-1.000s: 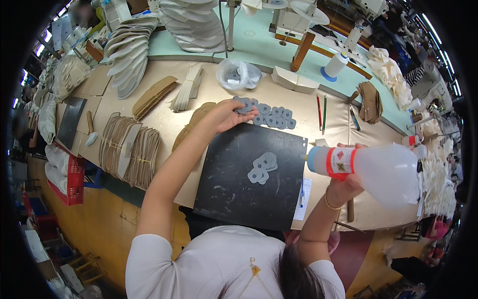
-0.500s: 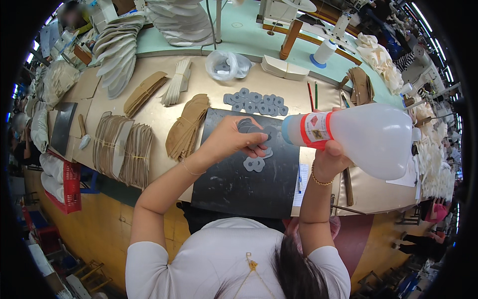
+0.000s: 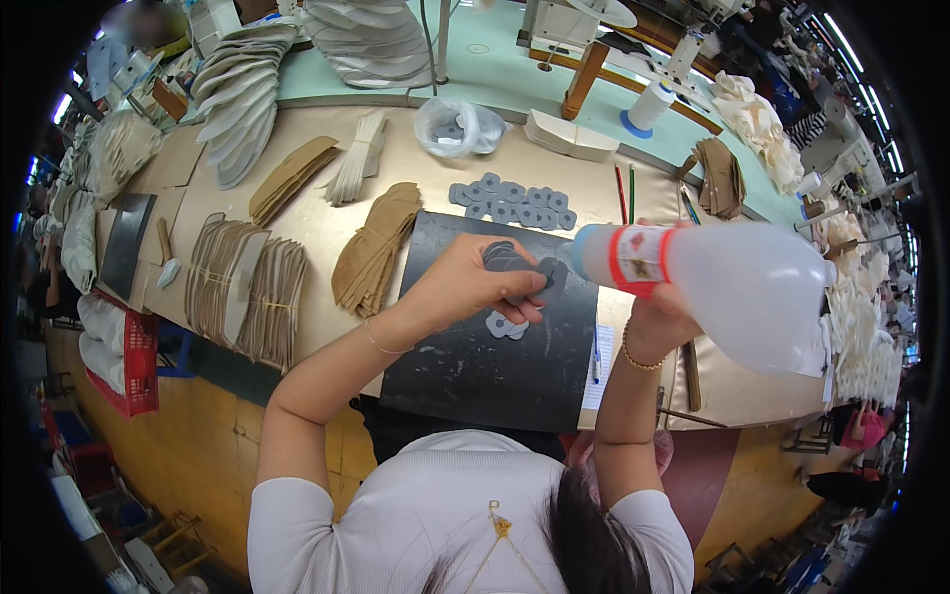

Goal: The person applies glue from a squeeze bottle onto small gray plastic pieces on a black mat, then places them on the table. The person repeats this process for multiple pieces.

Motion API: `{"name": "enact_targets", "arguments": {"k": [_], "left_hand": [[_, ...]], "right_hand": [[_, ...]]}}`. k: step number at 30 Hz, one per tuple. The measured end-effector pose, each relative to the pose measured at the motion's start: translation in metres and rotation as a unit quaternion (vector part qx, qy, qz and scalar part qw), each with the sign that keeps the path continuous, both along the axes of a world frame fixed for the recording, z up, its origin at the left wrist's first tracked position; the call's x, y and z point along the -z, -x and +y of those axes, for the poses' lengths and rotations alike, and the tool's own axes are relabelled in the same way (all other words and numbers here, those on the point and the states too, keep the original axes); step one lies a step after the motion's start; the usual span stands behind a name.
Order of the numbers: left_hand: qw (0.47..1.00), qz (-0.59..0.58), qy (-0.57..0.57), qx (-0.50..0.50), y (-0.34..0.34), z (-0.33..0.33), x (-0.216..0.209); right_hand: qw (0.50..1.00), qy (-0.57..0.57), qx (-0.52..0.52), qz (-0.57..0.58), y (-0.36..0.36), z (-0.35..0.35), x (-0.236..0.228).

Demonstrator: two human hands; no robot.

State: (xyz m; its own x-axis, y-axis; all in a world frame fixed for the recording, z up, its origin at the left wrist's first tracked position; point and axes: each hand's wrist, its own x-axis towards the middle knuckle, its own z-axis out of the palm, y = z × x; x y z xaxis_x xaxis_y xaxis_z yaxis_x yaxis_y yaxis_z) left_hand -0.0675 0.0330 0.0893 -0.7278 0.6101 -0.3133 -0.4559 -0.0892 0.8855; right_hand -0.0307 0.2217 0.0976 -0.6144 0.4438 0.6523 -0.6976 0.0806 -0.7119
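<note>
My left hand (image 3: 473,284) is closed on a fanned stack of small grey rounded pieces (image 3: 507,257), held above a black mat (image 3: 485,371). My right hand (image 3: 661,322) grips a translucent white plastic bottle (image 3: 757,292) by its neck, tipped on its side. Its pale blue mouth end (image 3: 586,252) points left, close beside the grey pieces. A red-bordered label wraps the neck. On the mat under my left hand lie a few loose grey pieces (image 3: 507,325). Beyond the mat, several more grey pieces (image 3: 510,203) are spread in overlapping rows.
Bundled brown pieces (image 3: 242,287) and a tan bundle (image 3: 376,247) lie left of the mat. A clear plastic bag (image 3: 457,129), pencils (image 3: 631,193) and a thread cone (image 3: 648,109) are at the far side. A red crate (image 3: 139,366) stands beside the table's left edge.
The bottle has shifted slightly right and down. The grey pieces in my left hand have moved a little to the right, and one now stands out more from the fan near the bottle's mouth.
</note>
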Motion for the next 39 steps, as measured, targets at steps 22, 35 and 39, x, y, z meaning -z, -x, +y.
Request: {"name": "enact_targets", "arguments": {"k": [22, 35, 39], "left_hand": [[0.991, 0.105, 0.040, -0.077, 0.000, 0.008, 0.004], [0.945, 0.139, 0.229, -0.185, 0.128, -0.017, 0.132], [0.921, 0.145, 0.295, -0.209, 0.151, -0.019, 0.146]], "right_hand": [[0.995, 0.016, -0.098, -0.007, -0.018, -0.006, 0.013], [0.995, 0.083, -0.046, -0.013, -0.023, 0.022, 0.024], [0.998, 0.036, -0.045, -0.017, -0.024, 0.025, 0.021]]}}
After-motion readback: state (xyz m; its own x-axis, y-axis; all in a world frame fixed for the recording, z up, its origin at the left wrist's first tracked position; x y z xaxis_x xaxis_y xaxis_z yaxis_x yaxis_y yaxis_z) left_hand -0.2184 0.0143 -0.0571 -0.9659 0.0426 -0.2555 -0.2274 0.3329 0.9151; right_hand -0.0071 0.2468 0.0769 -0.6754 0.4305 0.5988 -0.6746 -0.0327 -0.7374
